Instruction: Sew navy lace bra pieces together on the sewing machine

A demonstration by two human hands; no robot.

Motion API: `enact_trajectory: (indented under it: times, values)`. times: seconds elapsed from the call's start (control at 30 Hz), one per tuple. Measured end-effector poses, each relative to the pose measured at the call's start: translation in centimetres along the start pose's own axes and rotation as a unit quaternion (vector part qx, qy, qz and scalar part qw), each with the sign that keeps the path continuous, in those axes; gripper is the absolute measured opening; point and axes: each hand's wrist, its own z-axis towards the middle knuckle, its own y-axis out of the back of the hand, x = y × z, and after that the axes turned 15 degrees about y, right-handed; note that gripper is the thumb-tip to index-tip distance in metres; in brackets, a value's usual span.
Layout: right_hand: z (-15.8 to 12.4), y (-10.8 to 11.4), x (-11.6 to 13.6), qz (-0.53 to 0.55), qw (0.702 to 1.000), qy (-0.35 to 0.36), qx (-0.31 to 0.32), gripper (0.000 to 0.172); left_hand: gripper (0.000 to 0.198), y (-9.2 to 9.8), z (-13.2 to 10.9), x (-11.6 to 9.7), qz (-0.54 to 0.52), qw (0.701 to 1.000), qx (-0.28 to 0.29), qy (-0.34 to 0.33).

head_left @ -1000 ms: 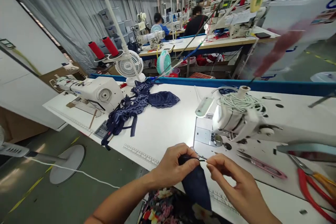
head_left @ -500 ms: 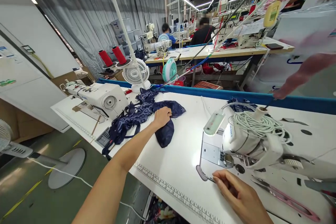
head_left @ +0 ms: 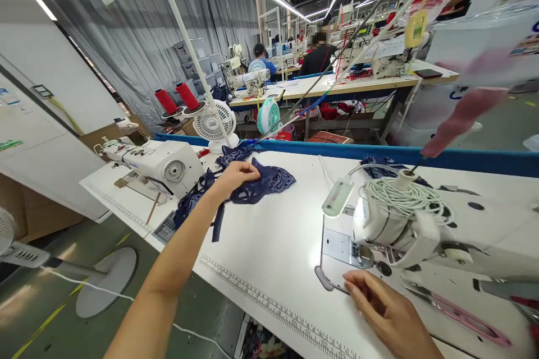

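Observation:
My left hand (head_left: 239, 177) is closed in a pinch on a dark navy piece of lace garment fabric (head_left: 279, 180) with a swirl pattern, lying partly on the white table. Under and behind my left forearm is a heap of more navy garment pieces (head_left: 190, 205), with a strap end hanging toward the ruler marks. My right hand (head_left: 385, 305) rests at the front of the sewing machine (head_left: 391, 235), by the corner of its metal plate (head_left: 337, 244). Its fingers are curled with the thumb and index finger together; what they hold, if anything, is hidden.
Pink-handled tweezers (head_left: 467, 317) lie right of my right hand. A small lamp (head_left: 338, 196) stands over the machine bed. At left are a second sewing machine (head_left: 164, 165), a calculator (head_left: 165, 228) and a white fan (head_left: 214, 123). Beyond the table, people sit at other machines.
My left hand has moved left and slightly up, and the navy piece has shifted with it, its lower flap no longer hanging toward me. My right hand stays almost in place.

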Motion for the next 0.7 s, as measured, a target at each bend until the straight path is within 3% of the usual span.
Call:
enact_trajectory:
  times: [0.07, 0.13, 0.2, 0.27, 0.33, 0.37, 0.47, 0.53, 0.63, 0.7]
  values:
    - [0.0, -0.2, 0.8, -0.041, 0.995, 0.039, -0.079, 0.027, 0.031, -1.3, -4.2, -0.1, -0.004, 0.997, 0.070, 0.016]
    - [-0.1, -0.3, 2.1, -0.085, 0.982, 0.108, -0.133, 0.044, 0.029, -3.5, -8.1, 0.5, -0.009, 0.981, 0.178, 0.070]
    - [-0.2, -0.3, 3.8, -0.091, 0.975, 0.157, -0.126, 0.060, 0.029, -5.8, -10.8, 1.6, -0.026, 0.955, 0.268, 0.127]
    - [-0.2, -0.2, 5.4, -0.040, 0.982, 0.162, -0.084, 0.047, 0.031, -7.5, -12.3, 2.6, -0.045, 0.930, 0.321, 0.175]
    - [-0.1, 0.2, 6.6, 0.034, 0.992, 0.108, -0.054, 0.024, 0.032, -8.3, -13.0, 3.2, -0.047, 0.922, 0.335, 0.190]
    - [0.0, 0.5, 7.0, 0.061, 0.995, 0.064, -0.053, 0.022, 0.029, -8.5, -13.2, 3.3, -0.035, 0.926, 0.335, 0.171]
    - [0.4, 1.3, 7.9, 0.086, 0.990, -0.069, -0.083, 0.027, 0.015, -9.1, -13.8, 3.1, 0.023, 0.936, 0.349, 0.022]
    - [0.6, 1.9, 8.2, 0.095, 0.986, -0.106, -0.091, 0.027, 0.007, -9.9, -14.0, 3.2, 0.058, 0.928, 0.364, -0.062]
    - [0.3, 2.6, 8.3, 0.140, 0.976, -0.133, -0.097, 0.028, 0.006, -10.8, -13.2, 3.6, 0.090, 0.927, 0.359, -0.059]
    - [0.0, 2.9, 7.9, 0.179, 0.964, -0.158, -0.116, 0.031, 0.003, -10.6, -12.2, 3.6, 0.129, 0.937, 0.320, -0.049]
